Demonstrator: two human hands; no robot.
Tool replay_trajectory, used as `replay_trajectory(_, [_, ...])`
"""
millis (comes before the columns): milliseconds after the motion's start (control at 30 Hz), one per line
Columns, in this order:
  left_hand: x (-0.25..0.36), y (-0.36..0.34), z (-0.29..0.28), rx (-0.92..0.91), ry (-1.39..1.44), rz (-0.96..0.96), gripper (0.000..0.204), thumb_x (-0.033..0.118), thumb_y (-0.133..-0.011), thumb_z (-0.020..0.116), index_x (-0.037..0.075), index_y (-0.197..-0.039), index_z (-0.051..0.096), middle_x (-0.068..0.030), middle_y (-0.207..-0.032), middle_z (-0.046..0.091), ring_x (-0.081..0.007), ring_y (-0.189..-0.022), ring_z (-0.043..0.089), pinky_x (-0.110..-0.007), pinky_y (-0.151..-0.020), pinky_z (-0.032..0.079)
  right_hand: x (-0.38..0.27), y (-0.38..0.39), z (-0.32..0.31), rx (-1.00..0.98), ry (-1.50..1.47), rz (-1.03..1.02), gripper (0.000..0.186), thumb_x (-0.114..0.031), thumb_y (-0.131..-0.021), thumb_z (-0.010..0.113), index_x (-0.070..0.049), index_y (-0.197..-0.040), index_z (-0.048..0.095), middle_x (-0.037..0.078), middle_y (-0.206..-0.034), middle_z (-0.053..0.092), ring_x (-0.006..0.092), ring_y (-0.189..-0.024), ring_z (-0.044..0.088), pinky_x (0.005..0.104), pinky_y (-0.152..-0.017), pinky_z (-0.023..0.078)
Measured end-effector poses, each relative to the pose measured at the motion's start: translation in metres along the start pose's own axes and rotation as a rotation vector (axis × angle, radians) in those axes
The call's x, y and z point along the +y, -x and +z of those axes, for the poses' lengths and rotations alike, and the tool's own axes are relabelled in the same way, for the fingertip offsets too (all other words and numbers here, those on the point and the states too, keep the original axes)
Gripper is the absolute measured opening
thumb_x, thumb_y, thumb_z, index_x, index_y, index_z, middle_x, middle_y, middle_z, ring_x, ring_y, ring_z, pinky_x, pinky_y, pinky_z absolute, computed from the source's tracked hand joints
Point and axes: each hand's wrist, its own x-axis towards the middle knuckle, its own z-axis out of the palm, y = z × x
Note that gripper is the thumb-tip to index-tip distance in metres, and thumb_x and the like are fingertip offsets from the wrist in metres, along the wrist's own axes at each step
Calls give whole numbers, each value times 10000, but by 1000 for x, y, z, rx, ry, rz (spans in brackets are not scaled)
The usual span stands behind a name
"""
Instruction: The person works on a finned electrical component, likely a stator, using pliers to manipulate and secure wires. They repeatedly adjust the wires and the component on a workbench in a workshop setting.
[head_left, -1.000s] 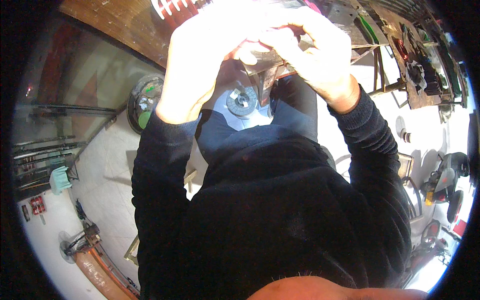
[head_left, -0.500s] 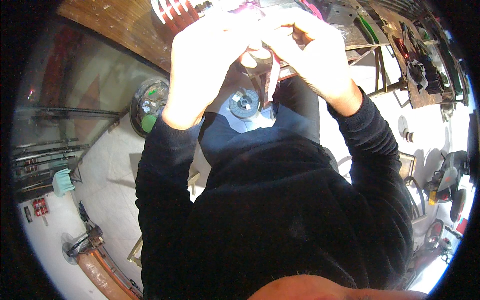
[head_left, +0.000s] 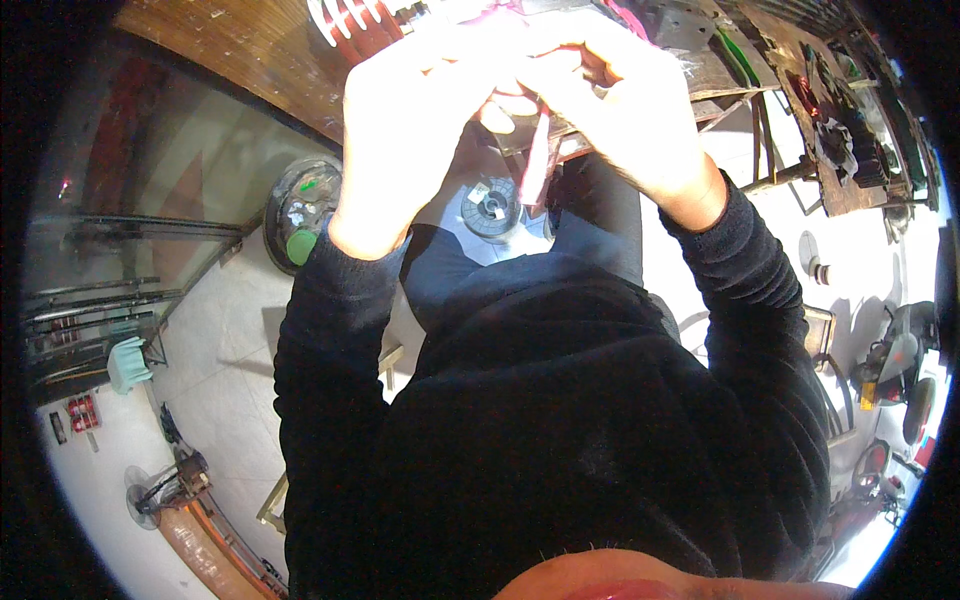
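Observation:
Both hands are raised together over the bench edge at the top, washed out by bright light. My left hand [head_left: 415,125] is closed, its fingers bent in and meeting the right fingers; what they pinch is lost in the glare. With thumb and fingers pinched, my right hand [head_left: 640,115] is closed at the top of a thin pinkish strip [head_left: 537,168]. The strip hangs from between the hands, its lower end loose above my lap. Some bright pink material [head_left: 500,10] shows just beyond the fingers.
Left of my hands lies a brown wooden tabletop [head_left: 240,55] with a red-and-white coiled object [head_left: 355,25]. A grey spool [head_left: 490,208] sits below, between my legs. A round bin [head_left: 285,225] stands at left. A cluttered wooden bench [head_left: 835,150] and a motorbike [head_left: 890,355] are at right.
The strip's hanging end has swung slightly to the left and turned, looking narrower and pinker. Both hands stay in nearly the same place and pose.

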Motion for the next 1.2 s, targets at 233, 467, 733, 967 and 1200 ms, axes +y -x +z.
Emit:
replay_trajectory(233, [1,1,-3,-41,-90,-23,123,159,-926,741,67,-996,782,-62,-997,754,-153,-843,734,-264,-736,580,3,0,-2,-59,520,-165,209,-211,-1007,687,-49,-1129,737,61,-973,756,132,-805,733,249,-720,574])
replay_trajectory(467, [0,4,-1,-7,118,-150,151,190,-899,780,72,-995,776,-76,-976,746,-185,-848,735,-288,-743,586,3,1,-4,-87,462,-1,207,-219,-1016,665,-50,-1111,739,59,-901,744,140,-754,722,249,-711,567])
replay_trajectory(733, [-5,7,6,1,-9,-65,227,219,-878,796,41,-1011,748,-90,-943,755,-190,-841,742,-302,-746,584,3,-1,-6,-91,567,-124,209,-214,-1025,631,-47,-1098,733,76,-928,740,174,-776,723,270,-718,561])
replay_trajectory(967, [-6,9,8,29,69,-47,221,209,-882,785,35,-1012,743,-93,-931,751,-184,-826,733,-298,-747,571,3,1,-6,-62,489,-97,207,-199,-1020,623,-38,-1102,725,97,-978,746,205,-797,733,290,-729,571])
replay_trajectory(1200, [-4,6,6,26,56,-74,194,188,-895,772,34,-1010,744,-87,-947,752,-186,-828,731,-298,-745,570,7,-1,-5,-79,91,-36,302,-134,-1002,632,29,-1254,668,129,-1044,748,205,-898,735,317,-823,585])
